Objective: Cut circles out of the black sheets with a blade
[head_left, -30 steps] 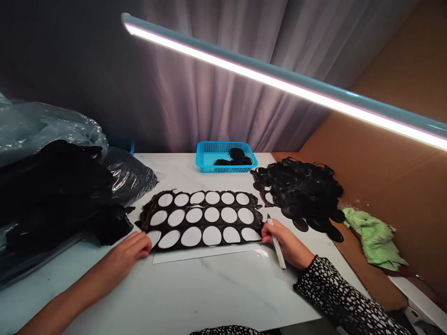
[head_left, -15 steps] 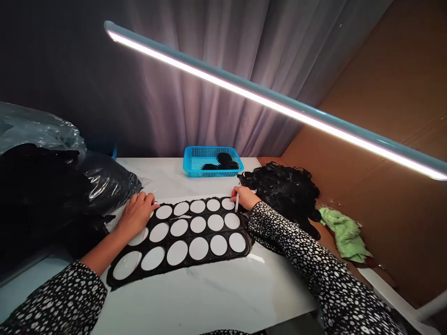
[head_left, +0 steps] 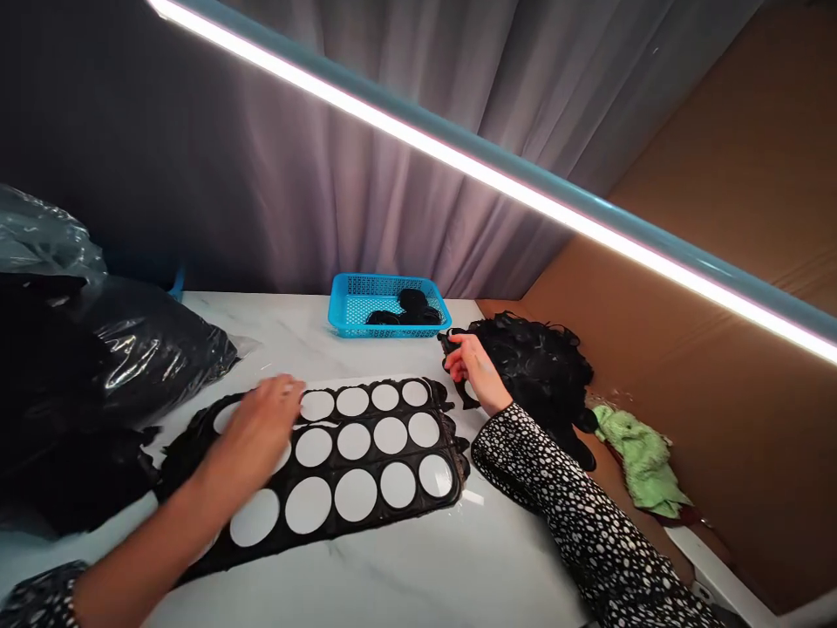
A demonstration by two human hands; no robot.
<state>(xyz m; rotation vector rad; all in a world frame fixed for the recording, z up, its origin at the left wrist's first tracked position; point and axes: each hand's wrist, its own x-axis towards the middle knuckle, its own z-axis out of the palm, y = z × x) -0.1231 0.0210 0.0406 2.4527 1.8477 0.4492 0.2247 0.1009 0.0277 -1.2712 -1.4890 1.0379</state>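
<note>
Your right hand [head_left: 476,371] has left the far-right corner of the punched black sheet [head_left: 335,465] for two o'clock of its middle, beside the black pile [head_left: 536,366]; its fingers curl, but whether they pinch anything cannot be told. Your left hand [head_left: 261,427], blurred at ten o'clock, lies over the sheet, its grip unreadable. Flat on the marbled table [head_left: 392,571], the sheet looks light, limp and easily torn at its narrow webs; best lifted two-handed by its wider side margins. Your blue basket [head_left: 391,331] stands at one o'clock.
</note>
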